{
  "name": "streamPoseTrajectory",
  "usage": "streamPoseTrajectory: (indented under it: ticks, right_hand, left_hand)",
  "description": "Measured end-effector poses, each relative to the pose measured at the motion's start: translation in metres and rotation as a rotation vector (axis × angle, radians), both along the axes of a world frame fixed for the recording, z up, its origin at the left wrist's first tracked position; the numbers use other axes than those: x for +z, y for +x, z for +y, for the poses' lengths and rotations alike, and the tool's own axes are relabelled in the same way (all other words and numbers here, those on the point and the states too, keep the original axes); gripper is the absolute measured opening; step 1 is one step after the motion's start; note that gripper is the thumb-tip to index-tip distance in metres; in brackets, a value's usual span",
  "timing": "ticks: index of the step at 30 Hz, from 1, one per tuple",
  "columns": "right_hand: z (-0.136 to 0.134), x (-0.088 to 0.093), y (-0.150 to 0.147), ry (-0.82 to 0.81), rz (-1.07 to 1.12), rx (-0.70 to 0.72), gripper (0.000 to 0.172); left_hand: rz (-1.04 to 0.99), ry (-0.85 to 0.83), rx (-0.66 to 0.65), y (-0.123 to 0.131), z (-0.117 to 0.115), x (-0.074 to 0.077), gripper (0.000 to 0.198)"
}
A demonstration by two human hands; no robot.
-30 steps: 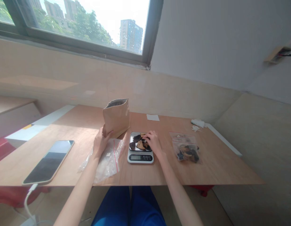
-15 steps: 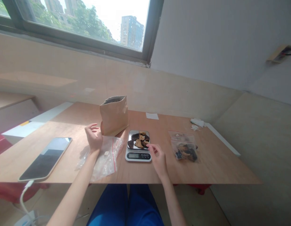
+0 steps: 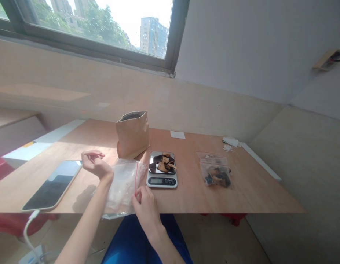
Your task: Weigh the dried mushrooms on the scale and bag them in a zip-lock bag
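A clear zip bag point(image 3: 121, 179) with a red seal line lies at the table's front edge, its lower edge sticking out past it. My right hand point(image 3: 146, 207) pinches the bag's right side by the red line. Beside the bag's left edge, my left hand point(image 3: 95, 163) is turned up with loosely curled fingers and nothing visible in it. Its wrist is over or against the bag; contact cannot be made out. Dark and tan dried pieces, like dried mushroom or fungus, point(image 3: 164, 165) sit on a small digital kitchen scale point(image 3: 156, 186); its reading is too blurred to read.
An open brown paper pouch point(image 3: 134, 134) stands behind the zip bag. On the left lies a phone point(image 3: 52, 189) with a white cable point(image 3: 25, 229). Another zip bag point(image 3: 216, 174) with dark dried pieces lies right. White paper point(image 3: 177, 135) and scraps point(image 3: 230, 142) lie at the back.
My right hand has left the dried pieces on the scale and moved left and down to the clear bag. My left hand has shifted left, and the bag lies flatter, nearer the front edge.
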State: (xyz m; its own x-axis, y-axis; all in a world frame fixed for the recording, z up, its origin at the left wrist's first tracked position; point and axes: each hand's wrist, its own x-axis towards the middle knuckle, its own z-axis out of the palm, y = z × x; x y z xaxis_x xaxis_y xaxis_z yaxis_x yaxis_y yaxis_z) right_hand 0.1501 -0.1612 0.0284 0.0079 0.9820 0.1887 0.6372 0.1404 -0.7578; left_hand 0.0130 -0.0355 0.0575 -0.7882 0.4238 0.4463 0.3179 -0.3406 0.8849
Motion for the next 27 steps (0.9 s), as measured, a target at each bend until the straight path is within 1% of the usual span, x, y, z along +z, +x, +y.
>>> streamPoseTrajectory:
  ticks: [3,6,8,12,13,15,17,20,23,25,27]
  right_hand:
    - [0.002,0.000,0.001,0.001,0.040,-0.013,0.008]
    - [0.006,0.001,0.005,0.046,0.080,-0.076,0.009]
    - [0.011,0.003,0.007,0.067,0.108,-0.096,0.009]
    - [0.021,0.006,0.006,0.069,0.159,-0.043,0.007]
    - [0.022,0.007,0.005,0.066,0.168,-0.026,0.007]
    - [0.022,0.006,0.004,0.076,0.173,0.009,0.007]
    - [0.020,0.005,0.007,0.102,0.159,0.050,0.008]
    - [0.019,0.004,0.017,0.159,0.130,0.090,0.015]
    - [0.024,0.008,0.034,0.229,0.075,0.046,0.019]
    - [0.031,0.013,0.045,0.268,-0.030,0.003,0.022]
    - [0.041,0.017,0.052,0.290,-0.186,-0.002,0.025]
  left_hand:
    - [-0.018,0.097,-0.012,-0.001,-0.009,0.013,0.013]
    - [0.074,0.135,-0.077,-0.003,-0.022,0.019,0.013]
    - [0.191,0.084,-0.183,-0.003,-0.032,0.018,0.014]
    - [0.463,-0.171,-0.536,0.005,-0.043,0.013,0.016]
    - [0.525,-0.226,-0.619,0.009,-0.043,0.010,0.017]
    - [0.626,-0.304,-0.743,0.016,-0.042,0.001,0.020]
    - [0.674,-0.375,-0.799,0.022,-0.040,-0.012,0.022]
    - [0.699,-0.525,-0.805,0.024,-0.037,-0.034,0.025]
    - [0.674,-0.612,-0.798,0.019,-0.033,-0.052,0.029]
    - [0.652,-0.606,-0.785,0.016,-0.031,-0.059,0.029]
    - [0.644,-0.590,-0.775,0.014,-0.030,-0.061,0.030]
